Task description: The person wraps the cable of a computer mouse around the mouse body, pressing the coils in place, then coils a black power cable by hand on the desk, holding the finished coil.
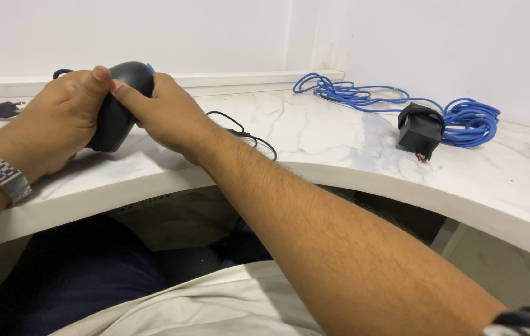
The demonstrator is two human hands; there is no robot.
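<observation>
Right forearm is crossing the frame nearest the cam, w/ right hand (168, 115) and left hand (65, 121) both gripping a rounded matte-black plastic handheld device (118, 109) just above the white marble-look table (314, 137), left side. Fingers (93, 84) are clamping on its domed top, thumbs meeting. Probably light, rigid, smooth shell, a bit slippery; best held round the narrower body. Thin black cord (240, 134) is lying beside it. Blue coiled cable (402, 102) and small black box (420, 127) are sitting well apart, to the right.
</observation>
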